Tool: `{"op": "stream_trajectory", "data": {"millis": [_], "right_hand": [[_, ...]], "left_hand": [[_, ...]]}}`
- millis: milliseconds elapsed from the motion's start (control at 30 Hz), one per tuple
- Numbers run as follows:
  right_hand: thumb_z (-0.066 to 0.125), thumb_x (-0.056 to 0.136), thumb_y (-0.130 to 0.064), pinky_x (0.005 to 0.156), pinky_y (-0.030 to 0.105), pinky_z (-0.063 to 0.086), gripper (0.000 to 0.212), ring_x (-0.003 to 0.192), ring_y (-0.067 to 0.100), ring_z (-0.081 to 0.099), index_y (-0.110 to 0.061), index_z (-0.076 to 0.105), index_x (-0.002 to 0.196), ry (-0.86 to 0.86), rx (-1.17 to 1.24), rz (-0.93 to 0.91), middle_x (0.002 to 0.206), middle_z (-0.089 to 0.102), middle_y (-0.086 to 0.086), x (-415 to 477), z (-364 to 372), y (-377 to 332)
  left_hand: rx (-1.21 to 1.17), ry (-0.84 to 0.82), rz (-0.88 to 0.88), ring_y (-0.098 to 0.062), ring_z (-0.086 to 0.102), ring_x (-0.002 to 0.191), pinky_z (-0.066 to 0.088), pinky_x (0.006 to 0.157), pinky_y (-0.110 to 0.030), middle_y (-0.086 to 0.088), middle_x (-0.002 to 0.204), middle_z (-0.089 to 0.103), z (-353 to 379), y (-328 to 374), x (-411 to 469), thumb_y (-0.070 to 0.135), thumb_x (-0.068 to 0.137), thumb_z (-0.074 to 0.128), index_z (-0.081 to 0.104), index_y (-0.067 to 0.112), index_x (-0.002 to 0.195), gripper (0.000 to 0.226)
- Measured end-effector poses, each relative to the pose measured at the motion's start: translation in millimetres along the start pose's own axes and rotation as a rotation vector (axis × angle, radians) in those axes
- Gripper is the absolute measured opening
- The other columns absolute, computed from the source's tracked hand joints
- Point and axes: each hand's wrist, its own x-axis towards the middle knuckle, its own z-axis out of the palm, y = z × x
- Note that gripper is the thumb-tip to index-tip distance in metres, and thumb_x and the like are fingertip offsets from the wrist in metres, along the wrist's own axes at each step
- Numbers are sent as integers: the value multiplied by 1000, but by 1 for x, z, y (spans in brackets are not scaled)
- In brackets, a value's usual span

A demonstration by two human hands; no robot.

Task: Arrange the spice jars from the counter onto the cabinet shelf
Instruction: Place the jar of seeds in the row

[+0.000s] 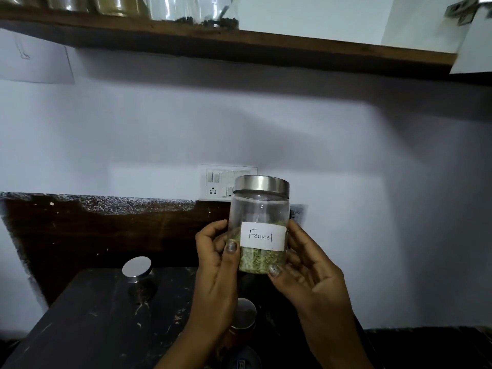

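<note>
Below wooden shelf [266, 46], fennel jar [262, 209] held over black counter [93, 328].

jar [259, 217]: clear glass, glossy | lid [262, 185]: brushed metal | label [263, 236]: matt paper | shelf [239, 41]: rough wood | counter [106, 323]: dark polished stone

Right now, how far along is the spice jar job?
Done: several jars already stand on the shelf. In hand: the Fennel jar, lid on, is held between the left hand and right hand, well below the shelf. Left: shelving it, plus two on the counter: a silver-lidded jar and a second jar beneath the hands.
</note>
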Motion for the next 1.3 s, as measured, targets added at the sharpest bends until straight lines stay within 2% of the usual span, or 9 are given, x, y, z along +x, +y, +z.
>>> {"op": "stream_trajectory", "data": {"millis": [167, 267, 400, 567, 867, 1000, 1100, 1167, 1300], "right_hand": [[69, 61, -10, 75, 9, 51, 68, 104, -4, 62, -31, 49, 123, -4, 3, -62, 113, 67, -19, 19, 4, -13], [70, 66, 1, 69, 9, 51, 66, 100, -8, 62, -33, 50, 119, -1, 24, -44, 110, 64, -23, 37, 3, -22], [66, 73, 13, 65, 8, 51, 64, 92, -6, 66, -38, 54, 110, -19, -65, -140, 97, 67, -33, 70, 7, -44], [71, 72, 9, 88, 23, 54, 69, 104, -1, 63, -43, 54, 115, 41, -170, -335, 108, 65, -31, 117, 13, -80], [73, 74, 2, 97, 25, 49, 81, 115, -1, 55, -31, 38, 140, 70, -266, -609, 131, 55, -6, 228, 20, -140], [69, 78, 4, 98, 34, 49, 75, 113, 4, 57, -32, 40, 137, 63, -349, -702, 127, 56, -6, 277, 27, -155], [71, 81, -11, 101, 44, 45, 68, 109, 12, 58, -35, 41, 137, 145, -522, -735, 123, 56, -18, 307, 29, -158], [70, 81, -23, 112, 50, 28, 61, 98, 10, 61, -38, 42, 134, 187, -651, -718, 108, 53, -32, 319, 27, -156], [65, 83, -41, 115, 48, 17, 44, 99, 9, 64, -34, 47, 123, 277, -789, -692, 104, 57, -28, 333, 26, -149]], "left_hand": [[43, -83, 69, 1, 62, 100, 51, 75, -15, 26, 105, 63, -2, 13, 18, 34, 83, 48, 43, 27, 115, 33], [146, -133, 160, 4, 58, 107, 48, 80, -11, 21, 115, 60, -2, 26, 36, 40, 77, 64, 43, 34, 117, 46], [314, -97, 322, 8, 48, 114, 44, 90, -11, 16, 125, 43, 4, 44, 71, 52, 78, 55, 34, 36, 134, 62], [406, -120, 468, 15, 46, 107, 37, 84, 0, 24, 121, 40, 20, 71, 127, 47, 83, 47, 22, 46, 135, 58], [498, -98, 708, 10, 49, 109, 41, 87, -6, 24, 118, 52, 51, 121, 243, 33, 89, 55, 30, 60, 121, 48], [537, -69, 713, -7, 56, 110, 49, 92, -33, 8, 121, 59, 60, 128, 293, 21, 91, 55, 42, 30, 130, 43], [610, -26, 708, -14, 58, 108, 49, 89, -33, 3, 120, 60, 64, 128, 321, 25, 92, 53, 36, 22, 135, 47], [727, 11, 733, -15, 55, 109, 46, 88, -29, 0, 121, 58, 65, 122, 333, 31, 92, 51, 38, 18, 134, 45], [843, 135, 754, -18, 50, 104, 43, 86, -26, -7, 115, 51, 69, 112, 345, 38, 92, 48, 44, 13, 134, 49]]}}
